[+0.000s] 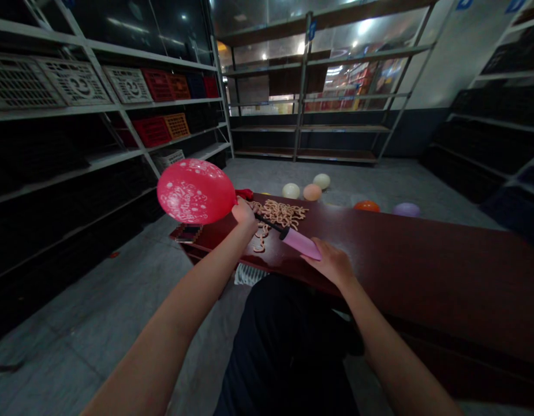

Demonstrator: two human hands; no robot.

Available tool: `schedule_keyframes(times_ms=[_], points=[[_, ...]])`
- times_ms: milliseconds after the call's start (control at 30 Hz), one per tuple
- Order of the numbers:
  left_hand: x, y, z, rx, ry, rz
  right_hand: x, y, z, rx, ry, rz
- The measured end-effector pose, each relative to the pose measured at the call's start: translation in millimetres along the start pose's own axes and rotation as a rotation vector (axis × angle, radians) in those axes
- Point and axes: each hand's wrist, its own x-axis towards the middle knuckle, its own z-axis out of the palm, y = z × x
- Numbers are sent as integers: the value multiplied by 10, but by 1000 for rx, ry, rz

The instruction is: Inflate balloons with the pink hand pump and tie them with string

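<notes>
A red balloon (193, 192) with white printed lettering is swollen with air and points left. My left hand (245, 214) is closed around its neck, where the balloon meets the black rod of a hand pump. The pink barrel of the balloon pump (302, 244) slants down to the right, and my right hand (331, 261) grips its lower end. Behind the pump, a heap of tan, curled pieces (284, 212) lies on the dark red table (405, 260). Something red (245, 194), perhaps limp balloons, sits just past my left hand.
Beyond the table are pale balloons (291, 190), a peach balloon (312, 192), an orange balloon (367, 206) and a purple balloon (406, 210). Metal shelves (299, 128) stand at the back. Plastic crates (126, 84) fill the left racks. A blurred dark object (189, 233) rests at the table's left end.
</notes>
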Motion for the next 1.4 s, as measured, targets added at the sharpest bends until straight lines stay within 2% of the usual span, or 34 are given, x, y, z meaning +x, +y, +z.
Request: schedule_keyframes(times_ms=[167, 300, 400, 533, 700, 800, 967, 1133, 1400], points=[[172, 212, 81, 36, -26, 62, -1, -4, -11, -18, 70, -11], [198, 165, 214, 36, -46, 63, 5, 13, -21, -13, 87, 24], [129, 15, 334, 39, -62, 78, 15, 39, -18, -5, 93, 65], [-58, -323, 461, 72, -102, 57, 23, 67, 4, -13, 74, 123], [-321, -809, 512, 114, -191, 22, 9, 92, 23, -24, 54, 203], [-377, -924, 517, 120, -200, 24, 9, 92, 33, -32, 48, 226], [-339, -770, 464, 124, -193, -11, 38, 39, 45, -25, 28, 190], [-267, -511, 305, 98, -89, -3, 35, -24, -18, 4, -24, 133], [-4, 109, 82, -2, -13, 47, 18, -49, -53, -3, -16, 39]])
